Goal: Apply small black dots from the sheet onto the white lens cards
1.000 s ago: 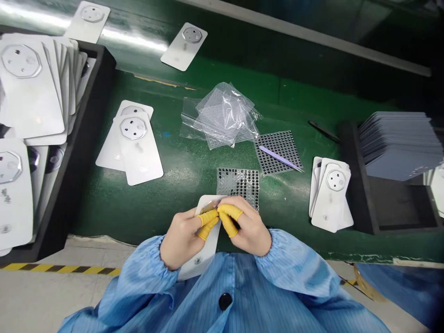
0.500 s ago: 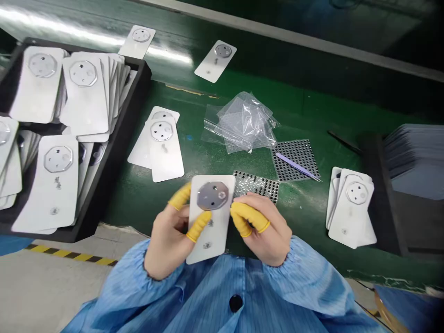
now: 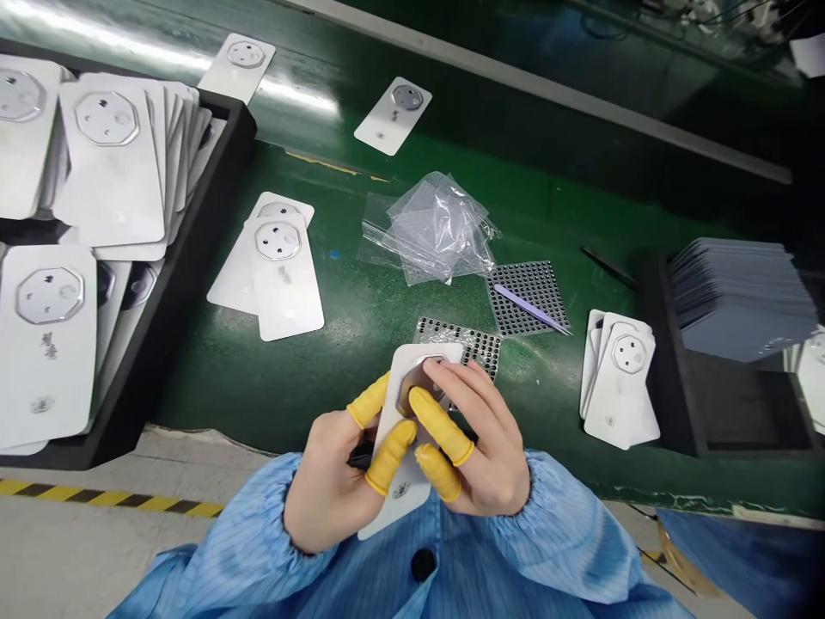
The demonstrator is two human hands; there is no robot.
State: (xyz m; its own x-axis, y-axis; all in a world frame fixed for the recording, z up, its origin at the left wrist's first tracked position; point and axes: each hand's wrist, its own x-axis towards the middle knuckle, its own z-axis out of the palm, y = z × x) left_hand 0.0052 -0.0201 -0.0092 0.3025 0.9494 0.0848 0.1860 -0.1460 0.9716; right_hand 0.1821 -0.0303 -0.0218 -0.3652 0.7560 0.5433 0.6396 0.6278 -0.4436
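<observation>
A white rounded panel (image 3: 390, 507) with a silver octagonal plate near its top is tilted in front of my chest. My left hand (image 3: 335, 473) grips its left edge, the yellow-capped thumb on the face and another yellow-capped finger by the edge. Over the octagonal plate lies my right hand (image 3: 493, 447), its fingers stretched out and the yellow-capped index finger touching the plate. Its thumb is apart from the index finger, close to the panel face. Just behind the panel is a sheet of small black dots (image 3: 480, 348), partly covered. Purple tweezers (image 3: 532, 309) rest on a second dotted sheet (image 3: 532, 279).
A black tray (image 3: 212, 189) at left holds many white panels. Two overlapping panels (image 3: 290, 292) lie beside it. Crumpled clear film (image 3: 438, 228) is in the middle. At right are stacked panels (image 3: 619, 395), black tweezers (image 3: 609, 266) and a black box (image 3: 748, 421) with grey sheets (image 3: 741, 301).
My right hand has moved from the panel's right edge onto its octagonal plate, its fingers spreading out. The panel has turned and tilted in my left hand. The view has shifted right.
</observation>
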